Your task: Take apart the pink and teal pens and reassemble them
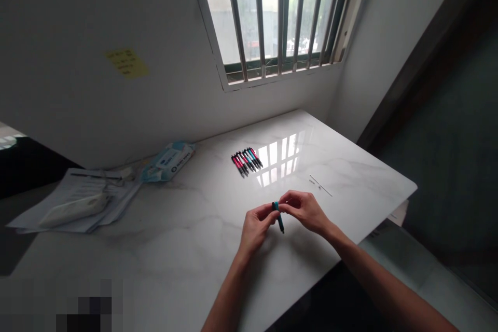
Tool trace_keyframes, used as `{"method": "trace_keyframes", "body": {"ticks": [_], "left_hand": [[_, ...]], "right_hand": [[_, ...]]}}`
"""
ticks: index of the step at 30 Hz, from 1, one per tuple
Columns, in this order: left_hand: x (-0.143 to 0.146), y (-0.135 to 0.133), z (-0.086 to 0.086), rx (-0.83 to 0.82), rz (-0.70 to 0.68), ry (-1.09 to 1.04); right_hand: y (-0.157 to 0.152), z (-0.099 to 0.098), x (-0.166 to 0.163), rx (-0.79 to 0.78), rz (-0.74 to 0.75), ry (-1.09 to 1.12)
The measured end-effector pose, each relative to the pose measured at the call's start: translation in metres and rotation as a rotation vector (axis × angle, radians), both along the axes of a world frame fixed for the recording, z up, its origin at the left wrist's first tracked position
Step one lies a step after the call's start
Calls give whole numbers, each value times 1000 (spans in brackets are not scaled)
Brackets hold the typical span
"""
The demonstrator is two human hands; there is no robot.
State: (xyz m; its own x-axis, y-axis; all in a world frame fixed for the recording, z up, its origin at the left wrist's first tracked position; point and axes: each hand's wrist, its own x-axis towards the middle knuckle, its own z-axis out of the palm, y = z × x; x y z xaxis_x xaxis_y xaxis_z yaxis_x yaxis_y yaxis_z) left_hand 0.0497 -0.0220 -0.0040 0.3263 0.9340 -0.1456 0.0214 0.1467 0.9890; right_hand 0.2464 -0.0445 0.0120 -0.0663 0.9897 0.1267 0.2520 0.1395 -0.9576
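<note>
Your left hand (254, 225) and right hand (305, 210) both pinch one teal pen (278, 216) just above the counter (194, 228) | beyond it, about seven pens in a row (247, 160), red, teal and dark | right: two thin refill parts (320, 185) | left: one wipes pack (168, 161), one paper stack (78, 202)

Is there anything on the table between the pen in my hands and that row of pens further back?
Nothing visible. The teal pen is held by both the left hand and the right hand, and the marble table between it and the row of pens is bare.
</note>
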Motion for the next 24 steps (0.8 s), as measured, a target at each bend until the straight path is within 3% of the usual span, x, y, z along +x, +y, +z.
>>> {"method": "trace_keyframes", "body": {"ticks": [4,6,8,11,15,20,24], "left_hand": [[-4,4,-1,-44,99,-48],[-8,6,1,-62,139,-98],[-11,7,4,-62,165,-131],[-13,8,7,-47,176,-145],[-13,9,4,-8,159,-116],[-15,10,-2,98,170,29],[-15,5,2,301,150,243]], "right_hand": [[1,-10,46,166,-269,-285],[2,-20,77,193,-440,-420],[3,-32,103,187,-505,-525],[4,-44,124,160,-485,-593],[9,-49,126,135,-456,-611],[13,-35,114,104,-443,-406],[12,-12,86,124,-311,-191]]}}
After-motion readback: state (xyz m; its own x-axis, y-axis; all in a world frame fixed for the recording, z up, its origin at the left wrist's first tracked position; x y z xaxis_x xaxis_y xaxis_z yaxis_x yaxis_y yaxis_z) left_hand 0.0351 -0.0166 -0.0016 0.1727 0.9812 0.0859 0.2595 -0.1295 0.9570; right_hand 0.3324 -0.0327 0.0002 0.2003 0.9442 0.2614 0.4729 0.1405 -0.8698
